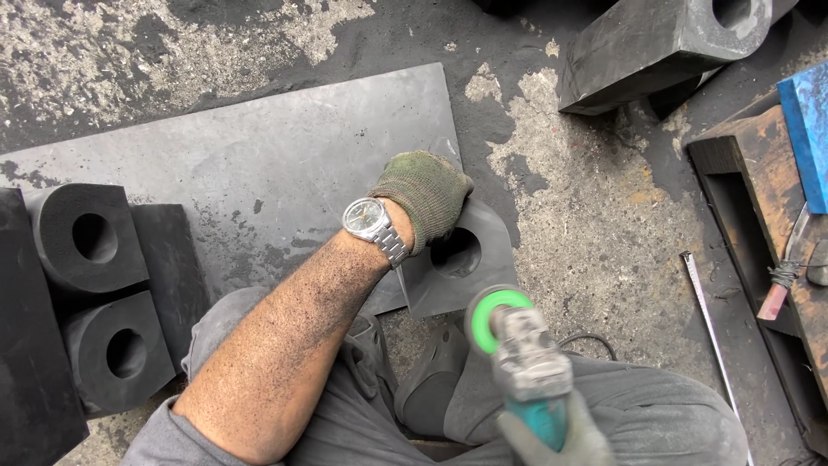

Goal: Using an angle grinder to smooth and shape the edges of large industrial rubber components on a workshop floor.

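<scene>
Two gloved hands work over a dark, matte rubber block [461, 259] with a round hole, lying on the gritty, soot-stained concrete floor [595, 224]. The left hand [423, 197], in a worn green knit glove, presses flat on the block's top, forearm extended and dusted black. Just below it, the right hand [552, 436] grips an angle grinder [516, 345] with a green-ringed disc, held clear of the block.

I saw my green glove [423, 197], a silver watch [366, 217], black blocks [84, 240], a green grinder [522, 362] ring, and a blue board [809, 138].
</scene>
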